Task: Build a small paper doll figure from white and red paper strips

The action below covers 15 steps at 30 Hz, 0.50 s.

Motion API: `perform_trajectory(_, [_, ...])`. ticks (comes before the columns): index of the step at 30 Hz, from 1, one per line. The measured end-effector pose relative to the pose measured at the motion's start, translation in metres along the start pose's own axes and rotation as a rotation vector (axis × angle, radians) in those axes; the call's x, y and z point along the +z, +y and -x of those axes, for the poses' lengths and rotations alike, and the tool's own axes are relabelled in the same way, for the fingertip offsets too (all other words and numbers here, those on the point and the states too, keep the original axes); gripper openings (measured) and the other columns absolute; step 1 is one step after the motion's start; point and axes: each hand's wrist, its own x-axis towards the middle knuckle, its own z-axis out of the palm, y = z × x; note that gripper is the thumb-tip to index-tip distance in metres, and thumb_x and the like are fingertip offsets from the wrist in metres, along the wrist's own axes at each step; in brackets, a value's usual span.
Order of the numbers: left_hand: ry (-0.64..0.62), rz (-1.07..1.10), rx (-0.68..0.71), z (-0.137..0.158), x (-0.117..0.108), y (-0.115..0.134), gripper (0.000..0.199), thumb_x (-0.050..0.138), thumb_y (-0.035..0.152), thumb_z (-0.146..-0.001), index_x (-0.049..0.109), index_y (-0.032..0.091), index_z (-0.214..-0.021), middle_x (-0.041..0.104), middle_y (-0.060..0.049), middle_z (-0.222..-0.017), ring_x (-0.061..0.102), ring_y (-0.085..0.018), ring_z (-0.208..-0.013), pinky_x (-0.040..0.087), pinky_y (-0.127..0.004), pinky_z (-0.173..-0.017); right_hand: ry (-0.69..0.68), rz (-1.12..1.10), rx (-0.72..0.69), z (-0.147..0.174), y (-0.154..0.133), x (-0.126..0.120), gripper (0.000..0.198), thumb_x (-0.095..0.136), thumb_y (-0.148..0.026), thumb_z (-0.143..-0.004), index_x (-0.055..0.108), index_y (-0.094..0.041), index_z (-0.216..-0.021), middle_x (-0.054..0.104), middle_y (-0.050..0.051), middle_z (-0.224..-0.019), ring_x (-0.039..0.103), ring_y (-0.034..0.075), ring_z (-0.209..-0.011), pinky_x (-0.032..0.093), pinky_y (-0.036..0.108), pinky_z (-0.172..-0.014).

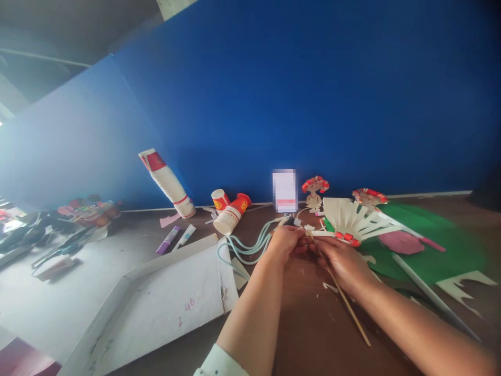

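A paper cup cut into spread white strips (350, 216) stands just beyond my right hand (338, 258), with a red rolled strip (347, 239) at its near side. One strip runs left from it to my fingertips. My right hand is closed around a thin wooden stick (348, 303), which slants down toward me. My left hand (287, 241) is closed in a pinch at the stick's upper end, where the strip's tip meets it. The fingertips of both hands nearly touch, and they partly hide that spot.
Stacked paper cups (168, 183) lean on the blue partition (274, 94); more cups (233, 214) lie beside them. A light cable (246, 250), a white box lid (168, 287) and markers (169, 240) are at left. Cup figures (314, 193), a green sheet (442, 240) and scraps are around.
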Motion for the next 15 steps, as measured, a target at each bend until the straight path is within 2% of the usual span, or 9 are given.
perform_trajectory(2, [0.013,-0.023,0.001,0.000,0.000,0.000,0.016,0.063,0.018,-0.090,0.062,0.010,-0.076,0.058,-0.002,-0.063,0.055,-0.007,-0.050,0.050,-0.019,-0.052,0.000,-0.099,0.135,0.001,-0.001,0.001,0.015,0.063,-0.035,-0.076,0.075,-0.026,-0.077,0.079,0.006,-0.083,0.075,0.026,-0.084,0.054,0.030,-0.057])
perform_trajectory(4, [0.027,-0.045,0.003,0.001,0.000,0.001,0.018,0.064,0.020,-0.090,0.062,0.011,-0.075,0.058,-0.001,-0.061,0.054,-0.007,-0.049,0.050,-0.020,-0.052,0.004,-0.178,0.209,0.001,-0.001,0.002,0.011,0.067,-0.034,-0.074,0.075,-0.027,-0.076,0.078,0.005,-0.085,0.074,0.025,-0.085,0.052,0.029,-0.055])
perform_trajectory(8, [0.049,-0.103,0.029,0.007,0.001,0.005,0.019,0.070,0.019,-0.085,0.062,0.011,-0.070,0.057,-0.001,-0.058,0.054,-0.007,-0.048,0.050,-0.021,-0.054,-0.032,-0.240,0.181,0.000,0.001,0.002,0.007,0.071,-0.033,-0.072,0.074,-0.027,-0.068,0.077,0.005,-0.080,0.071,0.025,-0.079,0.048,0.029,-0.051])
perform_trajectory(15, [0.026,-0.141,0.051,0.010,0.001,0.007,0.020,0.075,0.015,-0.078,0.060,0.012,-0.065,0.056,0.000,-0.055,0.053,-0.008,-0.048,0.049,-0.022,-0.055,-0.050,-0.174,0.132,0.000,0.001,-0.002,0.010,0.069,-0.032,-0.073,0.072,-0.026,-0.065,0.075,0.006,-0.079,0.069,0.023,-0.075,0.046,0.028,-0.051])
